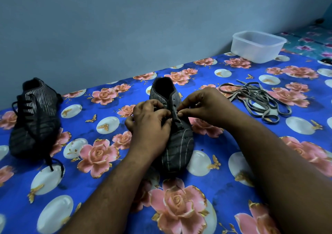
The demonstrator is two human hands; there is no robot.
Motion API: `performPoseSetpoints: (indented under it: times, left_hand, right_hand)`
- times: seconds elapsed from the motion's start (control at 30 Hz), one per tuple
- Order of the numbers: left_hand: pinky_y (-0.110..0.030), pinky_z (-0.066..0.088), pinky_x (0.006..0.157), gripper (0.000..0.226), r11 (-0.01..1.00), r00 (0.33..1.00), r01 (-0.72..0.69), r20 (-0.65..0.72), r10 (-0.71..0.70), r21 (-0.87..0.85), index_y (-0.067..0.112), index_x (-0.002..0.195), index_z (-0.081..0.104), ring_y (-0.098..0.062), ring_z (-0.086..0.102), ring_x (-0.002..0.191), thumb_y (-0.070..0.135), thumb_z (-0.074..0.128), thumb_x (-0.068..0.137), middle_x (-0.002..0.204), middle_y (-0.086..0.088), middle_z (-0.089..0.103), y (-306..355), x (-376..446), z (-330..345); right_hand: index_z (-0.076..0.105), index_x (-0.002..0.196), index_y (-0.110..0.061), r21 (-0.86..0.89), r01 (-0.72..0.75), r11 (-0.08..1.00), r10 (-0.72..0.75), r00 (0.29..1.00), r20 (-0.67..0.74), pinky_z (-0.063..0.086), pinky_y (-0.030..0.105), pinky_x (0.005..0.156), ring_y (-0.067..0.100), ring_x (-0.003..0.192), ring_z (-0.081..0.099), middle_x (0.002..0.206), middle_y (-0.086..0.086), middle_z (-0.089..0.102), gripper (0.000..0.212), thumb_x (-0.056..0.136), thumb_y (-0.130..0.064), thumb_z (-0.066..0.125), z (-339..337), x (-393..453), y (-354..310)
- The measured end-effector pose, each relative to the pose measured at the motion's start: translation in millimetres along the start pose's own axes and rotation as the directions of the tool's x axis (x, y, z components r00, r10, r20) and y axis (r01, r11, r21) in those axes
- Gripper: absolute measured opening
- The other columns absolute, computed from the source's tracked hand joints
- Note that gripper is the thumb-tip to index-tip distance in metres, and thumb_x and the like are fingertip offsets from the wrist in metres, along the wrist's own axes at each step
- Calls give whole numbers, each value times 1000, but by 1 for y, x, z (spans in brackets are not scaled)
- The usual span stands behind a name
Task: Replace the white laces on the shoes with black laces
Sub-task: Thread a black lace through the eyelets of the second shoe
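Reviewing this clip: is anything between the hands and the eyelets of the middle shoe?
Nothing visible is. Both the left hand and the right hand are already on the middle shoe, pinching at the black lace. The removed laces lie off to the right.

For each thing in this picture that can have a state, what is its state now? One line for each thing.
Left shoe: laced with black lace, lace ends loose on the cloth.
Middle shoe: black lace partly threaded, lacing not finished.
Left hand: fingers curled at the black lace.
Right hand: pinches the black lace.
Pale laces: removed, lying in a loose tangle on the cloth.
Plastic container: open, without lid, looks empty.
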State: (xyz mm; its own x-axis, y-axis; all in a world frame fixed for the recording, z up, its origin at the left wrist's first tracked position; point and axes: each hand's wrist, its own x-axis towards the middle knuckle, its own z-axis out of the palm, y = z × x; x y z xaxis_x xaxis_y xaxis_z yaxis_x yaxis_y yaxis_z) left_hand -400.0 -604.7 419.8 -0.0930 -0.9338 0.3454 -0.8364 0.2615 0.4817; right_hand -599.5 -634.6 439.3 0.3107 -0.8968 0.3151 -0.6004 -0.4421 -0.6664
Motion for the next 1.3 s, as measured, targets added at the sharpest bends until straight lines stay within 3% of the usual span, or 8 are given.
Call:
performPoseSetpoints:
  times: [0.27, 0.57, 0.7, 0.8, 0.9, 1.03, 1.17, 1.3]
  left_hand:
    - [-48, 24, 104, 13, 998, 998, 10, -55, -6, 66, 34, 98, 75, -18, 32, 129, 33, 64, 91, 124, 13, 52, 5, -3, 0]
    - [-53, 23, 108, 14, 992, 999, 31, -23, -28, 122, 34, 96, 74, -17, 31, 128, 36, 60, 92, 122, 13, 51, 4, -3, 1]
    - [-47, 25, 105, 12, 998, 999, 24, -36, -26, -50, 33, 99, 75, -21, 35, 126, 32, 66, 91, 123, 9, 53, -1, -2, 4]
    - [-43, 26, 105, 11, 991, 999, 23, -41, -29, -134, 32, 99, 75, -20, 35, 125, 31, 68, 91, 122, 10, 52, -5, 0, 6]
    - [-32, 22, 100, 11, 988, 998, 15, -50, -23, -153, 31, 99, 75, -19, 35, 123, 31, 69, 91, 122, 9, 52, -7, 0, 8]
    - [-30, 21, 99, 11, 989, 997, 21, -73, -32, -144, 32, 99, 76, -17, 35, 122, 32, 70, 90, 120, 10, 52, -9, 0, 11]
    - [-29, 20, 98, 11, 989, 996, 25, -77, -37, -148, 33, 99, 76, -16, 35, 123, 34, 69, 90, 119, 12, 50, -8, -1, 10]
    - [-40, 29, 105, 16, 985, 994, 8, -109, -27, -171, 38, 106, 74, -16, 38, 121, 38, 69, 90, 115, 14, 47, -7, -3, 7]
  right_hand:
    - [81, 87, -28, -2, 21, 1000, -20, 999, 44, 55, 45, 76, 17, 80, 70, 82, -8, 77, 10, 78, -27, 87, 1, 0, 2]
    - [75, 90, -45, 24, -29, 999, 27, 996, 84, 58, 58, 65, 28, 68, 72, 84, -10, 74, 29, 68, -63, 70, 8, 1, 5]
    - [76, 88, -38, -4, -38, 999, 38, 999, 37, 58, 52, 73, 18, 72, 71, 83, -12, 73, 22, 71, -51, 82, 6, 2, 6]
    - [77, 88, -36, 40, -85, 996, 83, 996, 40, 57, 60, 71, 27, 72, 73, 86, -7, 74, 18, 74, -41, 86, 6, 1, 5]
    - [80, 87, -32, 5, -33, 999, 32, 999, 20, 55, 47, 84, 13, 85, 72, 86, -10, 77, 13, 77, -35, 87, 5, 0, 3]
    - [80, 87, -31, -11, -37, 999, 37, 999, 12, 54, 43, 82, 8, 81, 69, 81, -11, 75, 7, 81, -34, 84, 6, 0, 3]
    - [74, 86, -37, 21, -90, 996, 89, 995, 41, 57, 61, 71, 25, 69, 71, 76, -6, 73, 10, 82, -46, 72, 9, -2, 2]
    - [67, 86, -33, 120, -123, 985, 114, 990, 83, 52, 74, 64, 44, 67, 68, 76, -1, 70, 15, 83, -46, 62, 15, -3, 3]
